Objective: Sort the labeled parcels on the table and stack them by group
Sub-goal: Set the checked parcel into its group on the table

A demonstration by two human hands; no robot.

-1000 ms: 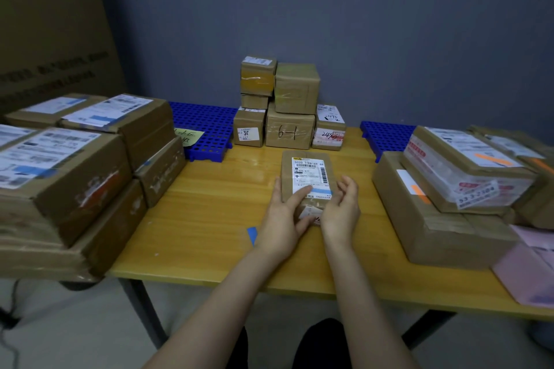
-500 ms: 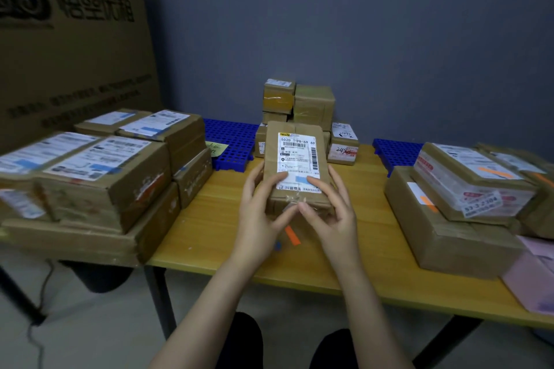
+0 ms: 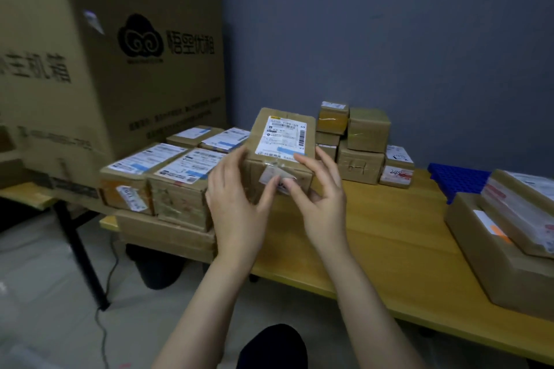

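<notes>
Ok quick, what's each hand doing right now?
Left hand: holds the labeled parcel by its left side, clear of the table.
Right hand: holds the same parcel by its right side, thumb on the front.

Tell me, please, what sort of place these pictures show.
Likely a small parcel-sorting room or mailroom: stacks of labelled cardboard parcels sit on a wooden table, the left hand and right hand grip a single parcel, and a large printed carton stands at the left.

A matt brown cardboard parcel (image 3: 281, 156) bears a white paper label and glossy tape above a smooth wooden table (image 3: 389, 237).
</notes>
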